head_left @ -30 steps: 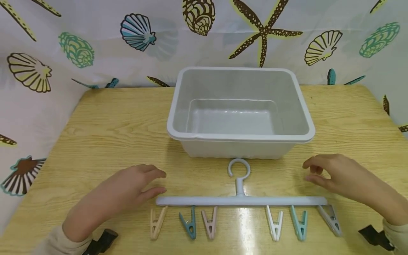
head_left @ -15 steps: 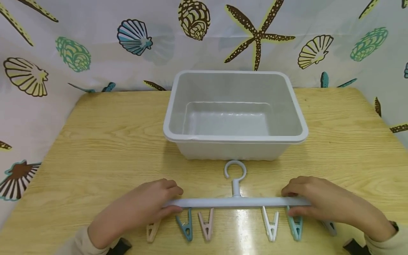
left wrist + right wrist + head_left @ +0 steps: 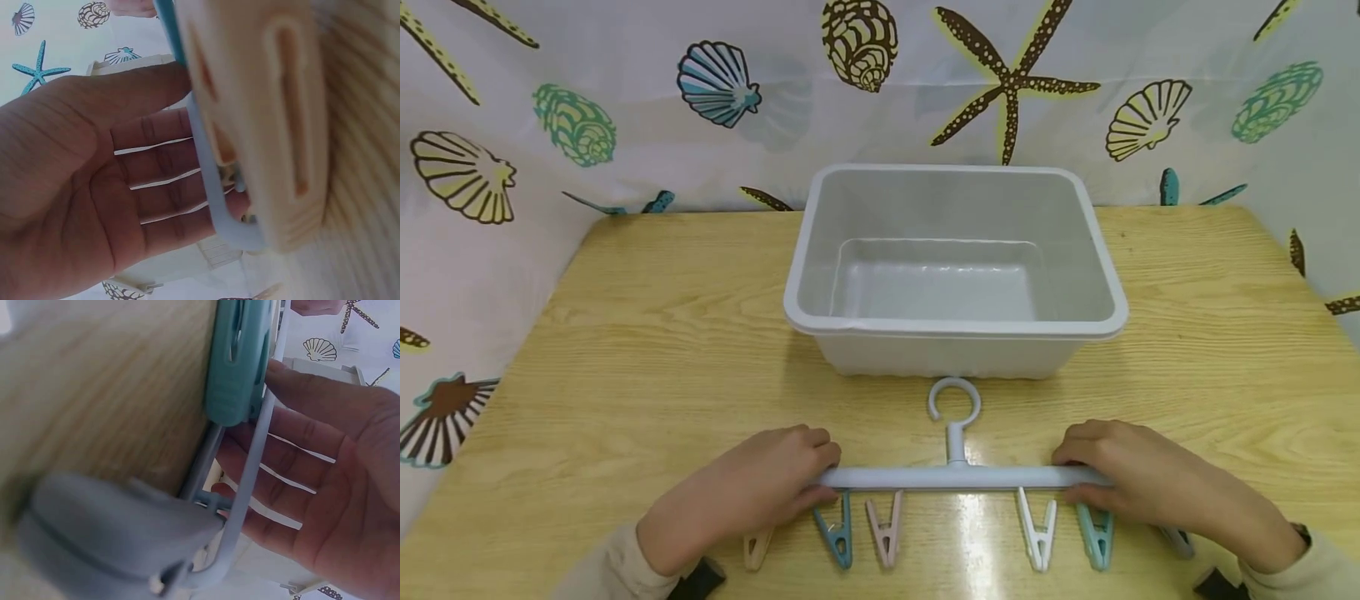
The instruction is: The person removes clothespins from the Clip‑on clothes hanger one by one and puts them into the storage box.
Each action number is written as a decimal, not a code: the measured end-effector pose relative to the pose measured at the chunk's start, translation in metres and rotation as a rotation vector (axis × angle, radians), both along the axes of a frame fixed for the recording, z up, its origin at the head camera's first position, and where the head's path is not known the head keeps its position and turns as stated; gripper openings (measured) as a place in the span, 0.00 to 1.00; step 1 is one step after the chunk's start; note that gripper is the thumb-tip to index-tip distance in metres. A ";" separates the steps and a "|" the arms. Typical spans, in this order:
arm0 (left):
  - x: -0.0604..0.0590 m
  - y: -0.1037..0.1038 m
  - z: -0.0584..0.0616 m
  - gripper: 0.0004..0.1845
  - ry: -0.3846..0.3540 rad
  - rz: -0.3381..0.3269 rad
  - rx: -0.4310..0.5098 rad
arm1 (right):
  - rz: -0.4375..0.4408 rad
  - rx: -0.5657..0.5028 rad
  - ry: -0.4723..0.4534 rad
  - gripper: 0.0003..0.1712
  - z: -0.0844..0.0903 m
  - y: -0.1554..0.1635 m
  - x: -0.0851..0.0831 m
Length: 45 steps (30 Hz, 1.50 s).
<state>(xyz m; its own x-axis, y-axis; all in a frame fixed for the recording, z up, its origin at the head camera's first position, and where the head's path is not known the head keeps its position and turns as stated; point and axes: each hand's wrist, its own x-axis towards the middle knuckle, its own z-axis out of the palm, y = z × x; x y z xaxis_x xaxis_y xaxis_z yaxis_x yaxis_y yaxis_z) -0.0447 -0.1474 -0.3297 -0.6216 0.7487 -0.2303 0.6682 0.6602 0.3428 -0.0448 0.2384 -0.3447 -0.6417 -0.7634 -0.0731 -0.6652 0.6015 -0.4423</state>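
A pale grey-blue clip hanger (image 3: pixel 940 477) lies along the front of the table, its hook towards the bin. Near its left end my left hand (image 3: pixel 752 483) grips the bar, thumb in front and fingers behind. My right hand (image 3: pixel 1142 483) holds the other end the same way. Clothespins line the bar's near side: dark teal (image 3: pixel 837 533), pink (image 3: pixel 886 529), white (image 3: pixel 1037 533) and light teal (image 3: pixel 1097 537). A pale yellow clothespin (image 3: pixel 262 125) fills the left wrist view beside the thumb. In the right wrist view a grey clothespin (image 3: pixel 119 531) is at the bar's end.
Just behind the hanger's hook stands a white plastic bin (image 3: pixel 955 327) with nothing in it. The wooden table (image 3: pixel 662 333) extends to both sides. A curtain with shell and starfish prints (image 3: pixel 640 83) hangs behind and at the sides.
Both hands have come down and inward from beside the hanger's ends and taken hold of its bar. Since half a second ago they have slid slightly further inward. The hanger lies about where it was.
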 end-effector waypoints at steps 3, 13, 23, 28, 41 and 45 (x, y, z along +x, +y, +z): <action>-0.002 0.000 0.001 0.08 0.008 -0.011 -0.004 | -0.002 -0.003 0.017 0.10 -0.001 0.000 0.000; 0.000 -0.003 0.002 0.08 0.007 -0.038 0.011 | 0.010 0.000 0.054 0.10 -0.001 -0.001 0.002; 0.005 -0.007 0.009 0.08 0.077 -0.054 0.013 | 0.050 -0.056 0.153 0.11 0.003 0.001 0.005; 0.008 -0.009 0.013 0.08 0.143 -0.071 0.017 | 0.058 -0.095 0.216 0.12 0.007 -0.001 0.006; 0.017 -0.010 0.031 0.09 0.274 -0.099 0.054 | 0.030 -0.149 0.189 0.18 0.028 0.004 0.013; 0.020 -0.011 0.037 0.07 0.241 -0.062 0.074 | 0.032 -0.185 0.213 0.19 0.033 0.004 0.013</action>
<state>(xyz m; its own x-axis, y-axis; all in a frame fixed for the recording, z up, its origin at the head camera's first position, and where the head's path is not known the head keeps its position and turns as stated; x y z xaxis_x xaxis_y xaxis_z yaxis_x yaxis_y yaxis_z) -0.0248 -0.1586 -0.2932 -0.6045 0.7963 -0.0243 0.7747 0.5947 0.2149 -0.0314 0.2421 -0.3114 -0.6029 -0.7716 0.2030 -0.7724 0.5008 -0.3907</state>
